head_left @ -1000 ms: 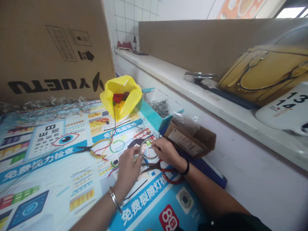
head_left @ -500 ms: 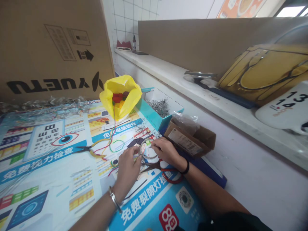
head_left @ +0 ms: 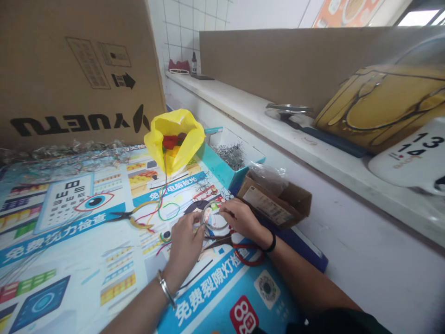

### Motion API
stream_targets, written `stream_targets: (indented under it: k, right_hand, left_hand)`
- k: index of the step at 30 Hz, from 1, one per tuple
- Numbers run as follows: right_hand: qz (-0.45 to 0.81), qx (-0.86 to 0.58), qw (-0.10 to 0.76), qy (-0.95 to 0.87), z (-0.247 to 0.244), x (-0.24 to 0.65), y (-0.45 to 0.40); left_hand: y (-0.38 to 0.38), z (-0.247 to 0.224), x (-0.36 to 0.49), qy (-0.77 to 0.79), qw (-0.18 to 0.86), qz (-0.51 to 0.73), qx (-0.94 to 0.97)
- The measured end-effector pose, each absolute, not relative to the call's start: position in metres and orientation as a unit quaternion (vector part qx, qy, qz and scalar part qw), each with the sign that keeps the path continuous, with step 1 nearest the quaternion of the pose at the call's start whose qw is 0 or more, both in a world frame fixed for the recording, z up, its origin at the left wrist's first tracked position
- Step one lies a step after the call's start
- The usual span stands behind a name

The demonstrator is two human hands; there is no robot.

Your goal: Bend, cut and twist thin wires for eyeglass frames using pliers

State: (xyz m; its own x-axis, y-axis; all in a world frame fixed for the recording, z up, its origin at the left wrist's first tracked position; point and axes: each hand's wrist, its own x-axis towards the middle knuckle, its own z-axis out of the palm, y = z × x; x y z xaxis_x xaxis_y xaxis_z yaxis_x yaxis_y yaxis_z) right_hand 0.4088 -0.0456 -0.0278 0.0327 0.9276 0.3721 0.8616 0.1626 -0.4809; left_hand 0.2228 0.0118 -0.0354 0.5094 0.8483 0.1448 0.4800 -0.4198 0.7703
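A thin silvery ring point(head_left: 207, 226), like a bangle, is held between my hands above the printed sheet. My left hand point(head_left: 186, 236) pinches its left side between thumb and fingers. My right hand point(head_left: 241, 218) is closed at its upper right, fingertips pressed together; what they grip is too small to make out. Red-handled scissors point(head_left: 248, 256) lie beneath and beside my right wrist, blades pointing left. Left of my hands are yellow-handled pliers point(head_left: 134, 218) with a black nose, red and green cords point(head_left: 169, 211) and a small spool point(head_left: 166, 236).
Behind the hands stand a yellow bag point(head_left: 187, 125) with colourful contents, a teal box point(head_left: 217, 167) of thin metal pieces and an open brown carton point(head_left: 271, 208). A large cardboard box point(head_left: 79, 69) rises at the back left. A white ledge point(head_left: 236, 102) runs along the right.
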Motion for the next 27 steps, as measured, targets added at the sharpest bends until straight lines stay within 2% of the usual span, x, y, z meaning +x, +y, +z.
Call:
stream_targets:
  k: [27]
  right_hand:
    - [0.026, -0.646, 0.281, -0.709, -0.0338, 0.4071, -0.0431]
  left_hand:
    - [0.0120, -0.0377, 0.2233, 0.419, 0.349, 0.259, 0.797]
